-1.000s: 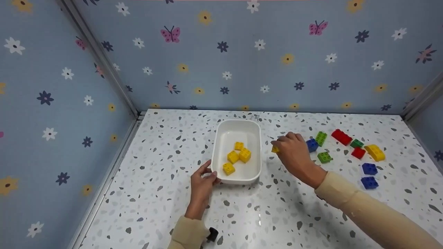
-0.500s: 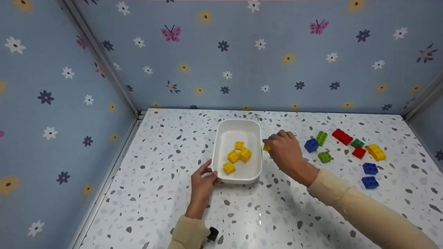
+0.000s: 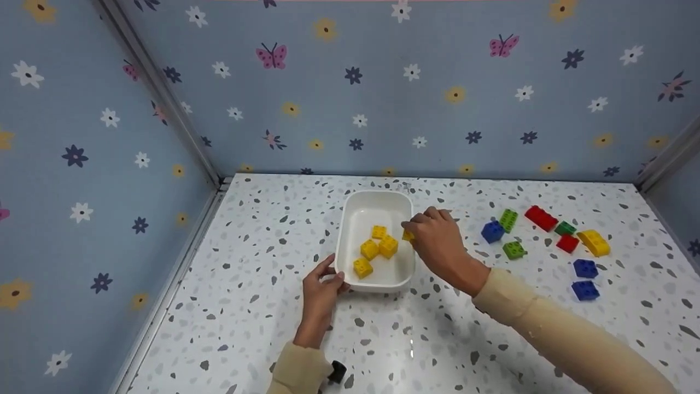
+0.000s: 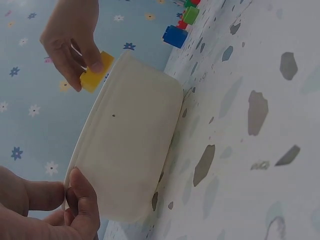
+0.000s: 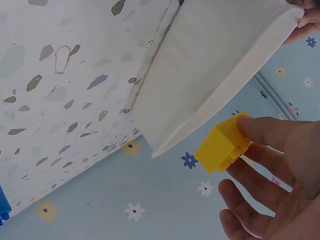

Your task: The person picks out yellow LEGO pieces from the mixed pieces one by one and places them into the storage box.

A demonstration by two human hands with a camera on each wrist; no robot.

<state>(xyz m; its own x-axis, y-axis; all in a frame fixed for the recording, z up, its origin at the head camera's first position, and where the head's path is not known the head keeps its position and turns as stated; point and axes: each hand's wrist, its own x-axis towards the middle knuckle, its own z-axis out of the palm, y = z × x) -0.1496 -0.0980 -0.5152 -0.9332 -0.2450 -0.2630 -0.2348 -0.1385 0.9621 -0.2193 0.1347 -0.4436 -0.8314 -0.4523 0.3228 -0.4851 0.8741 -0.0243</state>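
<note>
A white plastic tub (image 3: 350, 219) stands on the speckled table, with several yellow toy bricks (image 3: 388, 246) lying inside toward its near half. My left hand (image 3: 321, 293) grips the tub's near left corner, thumb at the rim and fingers against the outer wall. Between thumb and fingers, my right hand (image 3: 442, 243) pinches another yellow brick (image 5: 222, 142). In the head view this brick overlaps the tub's right rim and is partly hidden by the hand. The left wrist view shows the held brick (image 4: 96, 72) level with the rim.
To the right lie blue bricks (image 3: 493, 232), green bricks (image 3: 514, 250), red bricks (image 3: 541, 218) and a curved yellow brick (image 3: 594, 242). Flower-patterned panels (image 3: 383, 109) rise behind the table and at both sides.
My right hand has moved left with the yellow brick, from beside the blue and green bricks to the tub's right rim. The left hand and the tub have stayed in place.
</note>
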